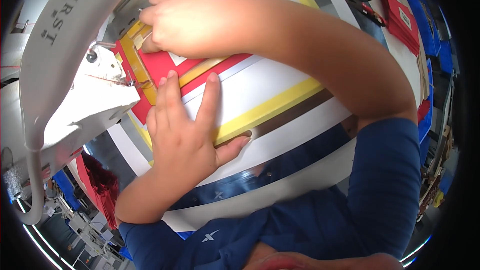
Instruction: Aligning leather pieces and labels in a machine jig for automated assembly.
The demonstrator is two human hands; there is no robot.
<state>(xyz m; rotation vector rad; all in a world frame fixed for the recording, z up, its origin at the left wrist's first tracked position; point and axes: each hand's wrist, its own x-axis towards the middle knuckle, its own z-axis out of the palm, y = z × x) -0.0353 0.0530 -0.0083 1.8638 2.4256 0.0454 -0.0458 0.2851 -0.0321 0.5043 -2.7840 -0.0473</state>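
Observation:
My left hand (pixel 180 137) lies with fingers spread on a yellow-edged white sewing template (pixel 270 112), its fingertips reaching red fabric (pixel 157 65). Across the far side of the template, my right hand (pixel 192 20) has its fingers bent down, with the thumb by a yellow frame strip (pixel 139 67). What those fingers grip, if anything, is hidden beneath them. A white label (pixel 177 59) shows on the red fabric below the right hand. The white head of a sewing machine (pixel 95 90) stands just left of both hands, its needle area close to the yellow strip.
A thick pale lamp arm (pixel 55 55) curves over the left side. Folded red pieces (pixel 400 17) lie at the far right, near blue bins (pixel 422 22). More red fabric (pixel 100 180) hangs at the lower left. A dark blue strip (pixel 265 167) crosses the machine table's near side.

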